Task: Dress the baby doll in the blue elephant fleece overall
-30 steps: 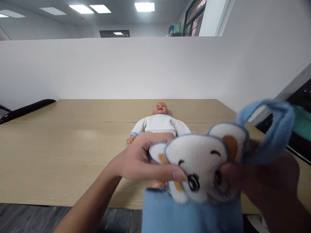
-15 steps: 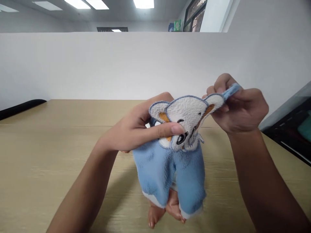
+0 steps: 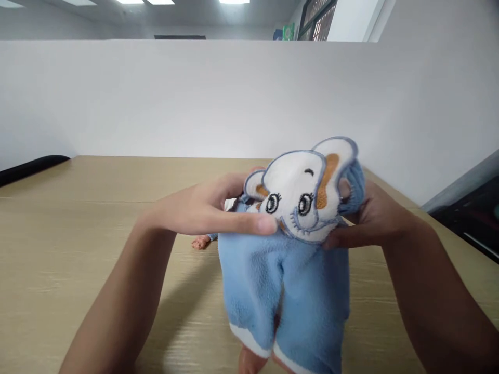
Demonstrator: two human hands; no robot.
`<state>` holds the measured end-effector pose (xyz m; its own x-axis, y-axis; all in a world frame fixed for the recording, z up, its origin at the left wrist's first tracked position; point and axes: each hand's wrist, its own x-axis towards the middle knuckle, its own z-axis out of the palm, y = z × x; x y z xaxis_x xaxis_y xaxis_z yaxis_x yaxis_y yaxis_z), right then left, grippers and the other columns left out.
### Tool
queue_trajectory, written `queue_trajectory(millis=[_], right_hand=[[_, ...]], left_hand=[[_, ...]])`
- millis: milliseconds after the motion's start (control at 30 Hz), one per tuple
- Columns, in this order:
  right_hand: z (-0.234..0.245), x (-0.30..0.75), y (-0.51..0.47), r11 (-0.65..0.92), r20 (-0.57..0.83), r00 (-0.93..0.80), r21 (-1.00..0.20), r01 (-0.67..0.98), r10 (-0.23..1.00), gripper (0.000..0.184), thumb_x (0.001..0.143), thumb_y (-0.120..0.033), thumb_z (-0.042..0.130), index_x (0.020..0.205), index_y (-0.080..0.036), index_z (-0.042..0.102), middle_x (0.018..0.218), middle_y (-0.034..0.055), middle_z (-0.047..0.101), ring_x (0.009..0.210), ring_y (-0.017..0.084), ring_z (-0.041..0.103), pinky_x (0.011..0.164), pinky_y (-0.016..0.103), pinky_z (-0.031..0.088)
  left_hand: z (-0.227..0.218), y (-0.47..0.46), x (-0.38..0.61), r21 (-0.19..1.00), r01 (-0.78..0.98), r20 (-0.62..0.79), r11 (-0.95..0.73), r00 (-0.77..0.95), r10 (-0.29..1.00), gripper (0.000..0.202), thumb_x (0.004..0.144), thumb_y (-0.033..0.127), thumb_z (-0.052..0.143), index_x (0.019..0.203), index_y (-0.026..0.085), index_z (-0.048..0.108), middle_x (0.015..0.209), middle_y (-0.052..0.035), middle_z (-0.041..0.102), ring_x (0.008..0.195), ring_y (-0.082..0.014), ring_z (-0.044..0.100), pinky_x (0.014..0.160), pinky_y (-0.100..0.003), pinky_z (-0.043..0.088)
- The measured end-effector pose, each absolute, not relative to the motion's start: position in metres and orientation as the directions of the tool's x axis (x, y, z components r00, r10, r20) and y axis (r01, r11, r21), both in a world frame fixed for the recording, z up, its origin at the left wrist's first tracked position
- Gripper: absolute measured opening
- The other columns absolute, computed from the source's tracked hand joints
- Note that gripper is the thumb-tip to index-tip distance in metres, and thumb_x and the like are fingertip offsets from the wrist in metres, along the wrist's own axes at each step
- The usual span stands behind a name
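Light blue doll overalls with white cuffs hang over a doll, whose lower legs show below the cuffs. On the bib is a white elephant patch with embroidered eyes and orange inner ears. My left hand grips the bib's left side, thumb across the front under the patch. At the right side, my right hand is closed on the overalls, near a bunched blue strap; some of its fingers are behind the cloth. A small doll hand shows beneath my left wrist. The doll's head is out of sight.
The light wooden tabletop reaches back to a white partition. A black object lies at the left edge, and a dark-framed object stands at the right.
My right hand has moved down from the raised strap to the side of the overalls. The elephant patch has spread flatter, its right ear now upright. My left thumb has shifted lower.
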<state>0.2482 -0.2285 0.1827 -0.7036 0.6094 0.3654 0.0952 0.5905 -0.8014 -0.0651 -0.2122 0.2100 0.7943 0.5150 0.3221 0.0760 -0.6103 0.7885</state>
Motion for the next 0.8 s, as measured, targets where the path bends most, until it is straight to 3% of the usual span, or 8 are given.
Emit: queue_trajectory(millis=[67, 133, 233, 333, 500, 600, 700, 800], right_hand=[[0.183, 0.243, -0.229, 0.576, 0.368, -0.711, -0.815, 0.064, 0.6, 0.033, 0.082, -0.022, 0.096, 0.113, -0.023, 0.083, 0.113, 0.0048, 0.084, 0.107, 0.026, 0.079, 0.098, 0.034, 0.063], [0.181, 0.235, -0.227, 0.533, 0.31, -0.725, -0.841, 0.092, 0.614, 0.04, 0.079, -0.023, 0.098, 0.116, -0.023, 0.083, 0.117, 0.0043, 0.084, 0.111, 0.026, 0.078, 0.099, 0.033, 0.063], [0.173, 0.217, -0.222, 0.502, 0.158, -0.794, -0.84, 0.204, 0.587, 0.059, 0.07, -0.025, 0.103, 0.124, -0.021, 0.081, 0.124, 0.0044, 0.082, 0.123, 0.029, 0.074, 0.11, 0.035, 0.058], [0.162, 0.203, -0.218, 0.489, 0.069, -0.863, -0.845, 0.216, 0.5, 0.07, 0.069, -0.027, 0.103, 0.134, -0.019, 0.077, 0.134, 0.0056, 0.079, 0.132, 0.031, 0.068, 0.118, 0.036, 0.053], [0.155, 0.213, -0.217, 0.441, 0.129, -0.87, -0.891, 0.109, 0.476, 0.039, 0.076, -0.026, 0.095, 0.11, -0.016, 0.08, 0.114, 0.0045, 0.081, 0.113, 0.026, 0.075, 0.099, 0.029, 0.06], [0.155, 0.223, -0.218, 0.38, 0.176, -0.811, -0.923, 0.061, 0.558, 0.052, 0.081, -0.038, 0.093, 0.126, -0.017, 0.075, 0.118, 0.0067, 0.08, 0.111, 0.028, 0.075, 0.098, 0.032, 0.061], [0.156, 0.223, -0.22, 0.372, 0.204, -0.776, -0.927, 0.043, 0.597, 0.056, 0.088, -0.047, 0.088, 0.135, -0.02, 0.074, 0.126, 0.0071, 0.079, 0.118, 0.029, 0.074, 0.104, 0.034, 0.059], [0.157, 0.215, -0.223, 0.368, 0.107, -0.89, -0.927, 0.072, 0.444, 0.035, 0.091, -0.041, 0.088, 0.116, -0.018, 0.082, 0.109, 0.0051, 0.083, 0.111, 0.025, 0.076, 0.1, 0.03, 0.059]], left_hand=[[0.209, -0.207, -0.071, 0.775, 0.073, 0.297, -0.628, 0.834, 0.464, 0.044, 0.094, 0.051, 0.084, 0.107, 0.01, 0.073, 0.09, -0.0034, 0.074, 0.084, -0.0185, 0.072, 0.079, -0.03, 0.064], [0.206, -0.205, -0.07, 0.774, 0.041, 0.357, -0.632, 0.796, 0.489, 0.043, 0.092, 0.051, 0.086, 0.104, 0.012, 0.074, 0.089, -0.0037, 0.074, 0.088, -0.0204, 0.074, 0.08, -0.032, 0.065], [0.202, -0.209, -0.062, 0.791, -0.018, 0.449, -0.612, 0.697, 0.559, 0.038, 0.092, 0.051, 0.087, 0.105, 0.017, 0.075, 0.091, -0.0024, 0.075, 0.092, -0.0219, 0.076, 0.081, -0.031, 0.066], [0.203, -0.213, -0.057, 0.819, -0.01, 0.428, -0.573, 0.676, 0.6, 0.033, 0.096, 0.049, 0.083, 0.106, 0.018, 0.075, 0.094, -0.003, 0.076, 0.094, -0.0223, 0.077, 0.083, -0.032, 0.066], [0.206, -0.202, -0.073, 0.805, 0.113, 0.237, -0.582, 0.838, 0.491, 0.032, 0.092, 0.044, 0.087, 0.095, 0.015, 0.074, 0.08, -0.0019, 0.073, 0.088, -0.0226, 0.076, 0.083, -0.033, 0.066], [0.201, -0.188, -0.086, 0.769, 0.125, 0.222, -0.627, 0.868, 0.445, 0.036, 0.081, 0.039, 0.097, 0.093, 0.014, 0.075, 0.08, -0.002, 0.073, 0.091, -0.0238, 0.077, 0.086, -0.033, 0.066], [0.195, -0.18, -0.087, 0.785, 0.093, 0.222, -0.613, 0.881, 0.418, 0.024, 0.091, 0.035, 0.089, 0.099, 0.016, 0.076, 0.087, -0.003, 0.076, 0.098, -0.0229, 0.077, 0.097, -0.034, 0.064], [0.192, -0.178, -0.081, 0.835, 0.028, 0.212, -0.55, 0.906, 0.367, 0.014, 0.102, 0.032, 0.075, 0.105, 0.018, 0.075, 0.093, -0.0037, 0.079, 0.1, -0.0207, 0.077, 0.098, -0.03, 0.062]])
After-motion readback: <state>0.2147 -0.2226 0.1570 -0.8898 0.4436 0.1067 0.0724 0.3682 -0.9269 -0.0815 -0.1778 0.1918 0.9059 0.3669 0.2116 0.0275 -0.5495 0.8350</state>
